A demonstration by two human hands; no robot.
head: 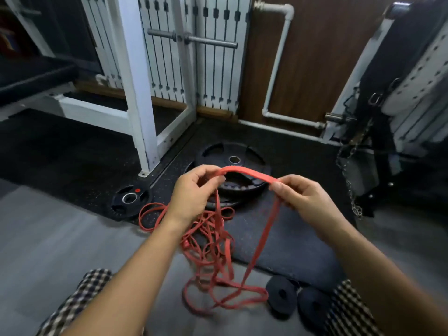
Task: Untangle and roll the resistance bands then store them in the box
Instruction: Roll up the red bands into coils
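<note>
Checked fabric (92,284) is seen at both lower corners, with bare forearms reaching out between. Two small black discs (282,297) are noted on the grey floor (60,238), just beside the right-hand patch of fabric.

A red band (244,170) is held up in an arch between both hands. It is pinched by the curled fingers and thumb of the left hand (194,190) at one end of the arch. The other end is gripped between thumb and fingers of the right hand (308,202).

Both ends hang down into a tangle of red bands (211,241), spread across the floor and the edge of a dark mat (286,238).

A large black weight plate (244,158) is noted beyond the hands, and a smaller plate (131,200) to the left, near a white frame (138,93). A chain (349,180) hangs at right.
</note>
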